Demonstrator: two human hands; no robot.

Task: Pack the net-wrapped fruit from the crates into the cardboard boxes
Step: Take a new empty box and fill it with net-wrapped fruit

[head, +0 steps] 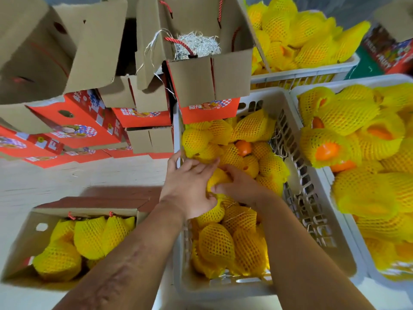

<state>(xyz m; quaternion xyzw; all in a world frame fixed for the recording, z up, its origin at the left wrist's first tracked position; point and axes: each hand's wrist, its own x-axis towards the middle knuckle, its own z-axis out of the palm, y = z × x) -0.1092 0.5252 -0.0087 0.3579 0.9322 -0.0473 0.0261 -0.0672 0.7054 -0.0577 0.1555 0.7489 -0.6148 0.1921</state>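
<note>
Both hands meet on one net-wrapped fruit [218, 179] near the middle of the white crate [312, 220] straight ahead. The left hand [190, 186] lies over its left side with fingers spread across it and the neighbouring fruit; the right hand [237, 184] curls round its right side, fingers gripping the yellow net. How firmly the left hand holds it cannot be told.

That crate is about half full, with roughly fifteen wrapped fruit showing, and one orange fruit [243, 147] bare at the top of its net. There are three crates in all: a second [357, 231] touching on the right, heaped well above its rim, and a third [301, 72] behind, also heaped.

Lower left, an open box [20, 242] on the pale floor holds about six wrapped fruit [89, 238], set upright in two rows, with two red cord handles at its far wall.

Behind the first crate an open box [210, 79] holds shredded paper [196, 45] and overhangs the crate's far end. To its left stand stacked red printed boxes [73, 121], at least five, with plain brown flaps raised above them. The left forearm crosses the crate's near left rim.
</note>
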